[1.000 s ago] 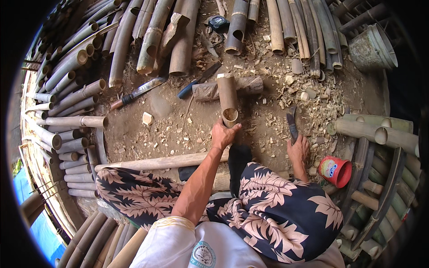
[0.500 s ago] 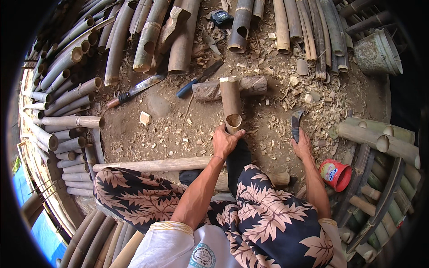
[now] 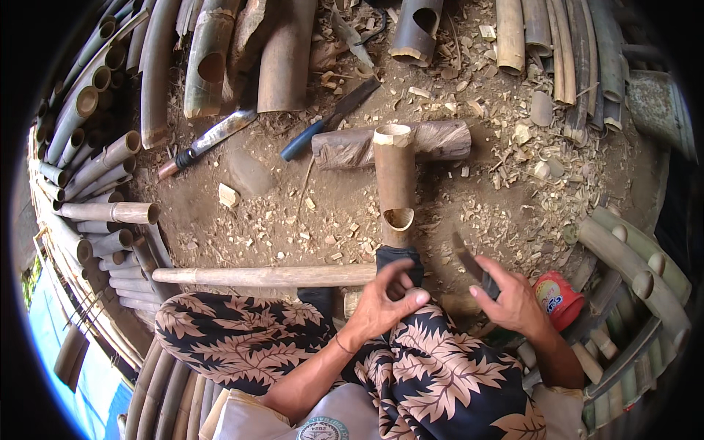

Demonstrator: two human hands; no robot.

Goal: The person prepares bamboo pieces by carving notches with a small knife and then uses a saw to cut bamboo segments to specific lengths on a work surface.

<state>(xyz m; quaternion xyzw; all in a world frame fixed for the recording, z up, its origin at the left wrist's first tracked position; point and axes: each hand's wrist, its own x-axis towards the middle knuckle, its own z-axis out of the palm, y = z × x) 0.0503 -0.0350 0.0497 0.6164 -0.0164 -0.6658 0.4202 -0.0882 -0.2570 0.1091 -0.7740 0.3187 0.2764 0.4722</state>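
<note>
Bamboo piece (image 3: 396, 176) lies in the middle of the ground (image 3: 194, 242), its far end propped on a rough log (image 3: 444, 139) and its near end just in front of a dark sock (image 3: 400, 258) — whether the two touch, I cannot tell. A rounded opening is already cut into the wall near that end, and the far rim looks pale and freshly trimmed. So the main cuts seem done; whether any trimming is left, the view does not settle.

Neither hand touches the bamboo. The left hand (image 3: 385, 304) is empty, fingers loosely curled, above the patterned cloth (image 3: 447, 352) over the lap. The right hand (image 3: 510, 301) holds a short knife (image 3: 464, 253), blade angled up and leftward.

Beyond the log's left end lie a blue-handled knife (image 3: 297, 148) and a longer blade (image 3: 213, 143). Pale chips (image 3: 521, 136) litter the right side. A pole (image 3: 264, 276) lies to the left, and a red tub (image 3: 561, 304) sits beside the right hand.
</note>
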